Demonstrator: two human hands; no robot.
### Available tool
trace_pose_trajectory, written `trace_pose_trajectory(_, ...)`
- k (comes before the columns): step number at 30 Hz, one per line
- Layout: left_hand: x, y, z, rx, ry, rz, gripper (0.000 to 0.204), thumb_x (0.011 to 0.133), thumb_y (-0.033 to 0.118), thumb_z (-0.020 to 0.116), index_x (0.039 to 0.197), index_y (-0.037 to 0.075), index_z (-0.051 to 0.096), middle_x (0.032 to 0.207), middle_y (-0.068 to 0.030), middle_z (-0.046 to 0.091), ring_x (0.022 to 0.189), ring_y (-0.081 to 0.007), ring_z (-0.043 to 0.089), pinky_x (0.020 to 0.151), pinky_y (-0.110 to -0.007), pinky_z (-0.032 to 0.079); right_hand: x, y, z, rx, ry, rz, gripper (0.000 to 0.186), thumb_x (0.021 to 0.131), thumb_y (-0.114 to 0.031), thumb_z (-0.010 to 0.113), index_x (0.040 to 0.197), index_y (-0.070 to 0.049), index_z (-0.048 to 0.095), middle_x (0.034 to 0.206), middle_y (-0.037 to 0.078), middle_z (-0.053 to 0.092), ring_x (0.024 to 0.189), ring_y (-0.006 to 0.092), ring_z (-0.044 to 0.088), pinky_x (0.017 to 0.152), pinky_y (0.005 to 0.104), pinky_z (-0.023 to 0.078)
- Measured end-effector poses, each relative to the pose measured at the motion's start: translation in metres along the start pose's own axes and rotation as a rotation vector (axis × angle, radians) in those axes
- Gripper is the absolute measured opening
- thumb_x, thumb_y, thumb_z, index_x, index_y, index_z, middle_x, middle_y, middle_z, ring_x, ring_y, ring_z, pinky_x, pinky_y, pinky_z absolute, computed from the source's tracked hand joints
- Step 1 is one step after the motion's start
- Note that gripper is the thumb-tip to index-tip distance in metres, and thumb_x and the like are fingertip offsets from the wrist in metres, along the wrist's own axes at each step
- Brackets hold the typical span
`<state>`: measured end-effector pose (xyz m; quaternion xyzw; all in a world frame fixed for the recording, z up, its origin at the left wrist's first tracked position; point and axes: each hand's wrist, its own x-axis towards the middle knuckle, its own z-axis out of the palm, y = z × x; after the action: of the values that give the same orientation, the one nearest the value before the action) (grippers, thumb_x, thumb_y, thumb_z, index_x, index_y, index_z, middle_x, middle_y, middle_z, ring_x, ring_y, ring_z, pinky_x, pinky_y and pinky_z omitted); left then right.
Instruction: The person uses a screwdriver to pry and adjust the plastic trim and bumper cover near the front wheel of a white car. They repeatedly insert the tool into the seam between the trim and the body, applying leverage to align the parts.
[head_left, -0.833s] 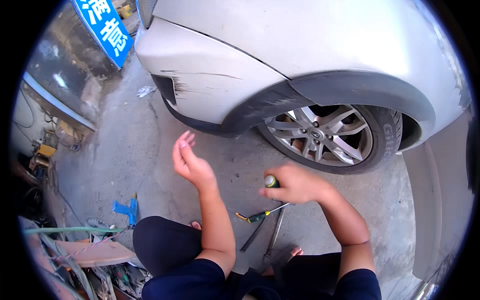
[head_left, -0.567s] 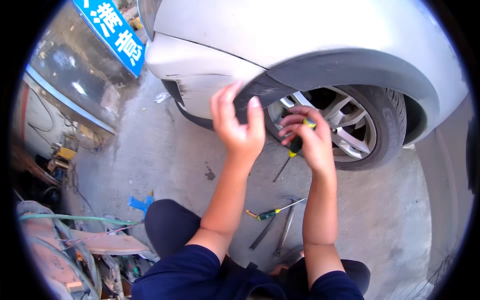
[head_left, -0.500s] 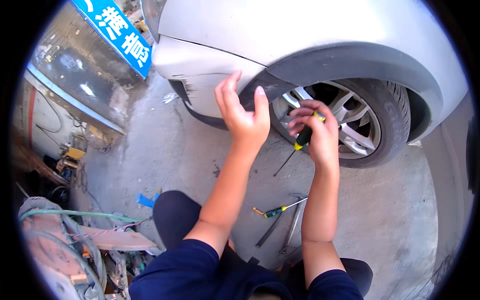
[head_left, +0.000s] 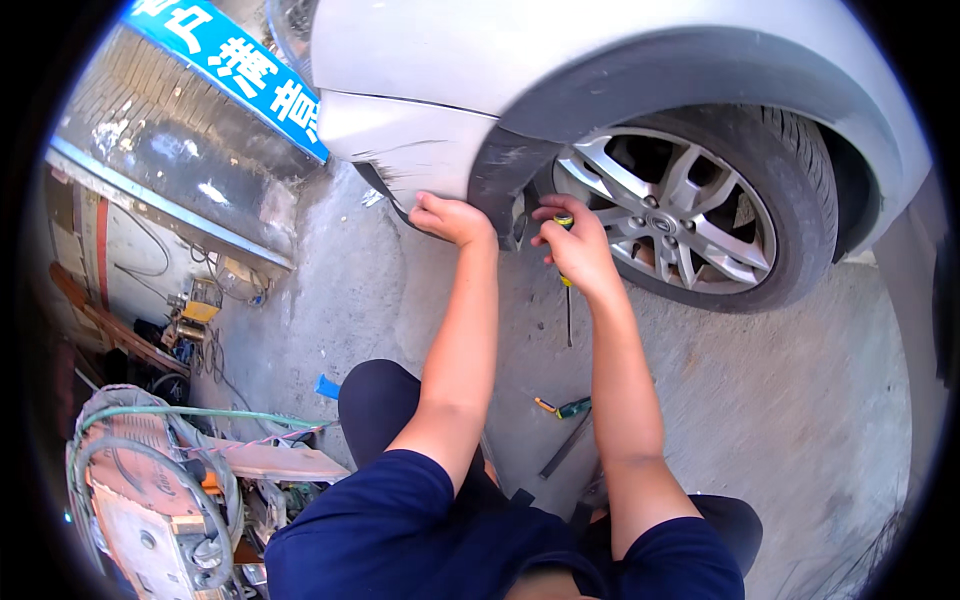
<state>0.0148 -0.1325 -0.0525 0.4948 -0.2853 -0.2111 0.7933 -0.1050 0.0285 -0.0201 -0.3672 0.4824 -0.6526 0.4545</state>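
Observation:
The lower front corner of a white car bumper (head_left: 415, 140), scratched, meets the dark grey wheel-arch trim (head_left: 510, 165). My left hand (head_left: 455, 220) is at the bumper's bottom edge, its fingers curled round it; the fingertips are partly hidden. Close to the trim's lower end, my right hand (head_left: 580, 255) is closed around a screwdriver (head_left: 569, 315). The yellow end of its handle shows above the fingers and its thin shaft points down. Just right of that hand stands the front wheel (head_left: 665, 215) with a silver spoked rim.
Between my knees, another screwdriver (head_left: 573, 408) and a dark flat bar (head_left: 565, 447) lie on the concrete floor. A worn machine with hoses (head_left: 140, 470) stands at the lower left. A blue sign (head_left: 235, 65) leans at the upper left.
My left hand has moved from in front of the bumper down to its lower edge and curled. My right hand has shifted left, away from the wheel, and the screwdriver now points straighter down.

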Motion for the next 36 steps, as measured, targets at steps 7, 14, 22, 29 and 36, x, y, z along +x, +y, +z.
trace_pose_trajectory(7, 0.012, 0.005, -0.012, 0.130, -0.099, 0.068, 0.054, 0.110, 0.039, 0.037, 0.123, -0.013, 0.045, 0.126, -0.0329, 0.050, 0.117, -0.0399, 0.051, 0.106, -0.046, 0.039, 0.016, 0.038, -0.021, 0.153, 0.069, 0.186, 0.037, 0.091, -0.012, 0.058, 0.124, 0.005, 0.060, 0.107, 0.012, 0.069, 0.076, 0.0186, 0.070, 0.060, 0.0310, 0.054)
trace_pose_trajectory(14, 0.002, 0.053, -0.090, 0.443, -0.732, 0.425, 0.054, 0.102, 0.034, 0.061, 0.133, -0.007, 0.044, 0.127, -0.0212, 0.054, 0.115, -0.0254, 0.055, 0.101, -0.038, 0.044, 0.037, 0.090, -0.034, 0.897, 0.472, 0.266, 0.027, 0.098, -0.026, 0.062, 0.087, -0.002, 0.056, 0.070, 0.008, 0.057, 0.054, 0.0185, 0.057, 0.049, 0.0327, 0.047)
trace_pose_trajectory(22, -0.011, 0.077, -0.077, 1.148, -1.054, 0.354, 0.072, 0.086, 0.049, 0.077, 0.118, -0.012, 0.059, 0.104, -0.0241, 0.072, 0.100, -0.0334, 0.071, 0.092, -0.038, 0.053, 0.029, 0.090, -0.040, 1.149, 0.933, -0.196, 0.021, 0.096, -0.014, 0.055, 0.078, -0.004, 0.050, 0.066, 0.008, 0.053, 0.053, 0.0176, 0.051, 0.053, 0.0348, 0.047)
trace_pose_trajectory(29, -0.020, 0.053, -0.071, 1.187, -0.910, 0.438, 0.085, 0.080, 0.059, 0.079, 0.120, -0.012, 0.054, 0.104, -0.0246, 0.072, 0.100, -0.0370, 0.071, 0.091, -0.041, 0.053, 0.004, 0.040, -0.064, 1.306, 0.799, -0.432, 0.018, 0.095, -0.012, 0.052, 0.080, -0.002, 0.050, 0.069, 0.010, 0.053, 0.058, 0.0220, 0.051, 0.066, 0.0423, 0.051)
trace_pose_trajectory(36, -0.030, 0.056, -0.059, 1.360, -0.789, 0.516, 0.088, 0.076, 0.065, 0.078, 0.120, -0.009, 0.058, 0.110, -0.0268, 0.072, 0.107, -0.0411, 0.070, 0.093, -0.045, 0.053, -0.017, -0.007, -0.095, 1.219, 0.555, -0.518, 0.017, 0.096, -0.014, 0.053, 0.083, -0.002, 0.051, 0.070, 0.010, 0.054, 0.062, 0.0219, 0.051, 0.068, 0.0427, 0.050)
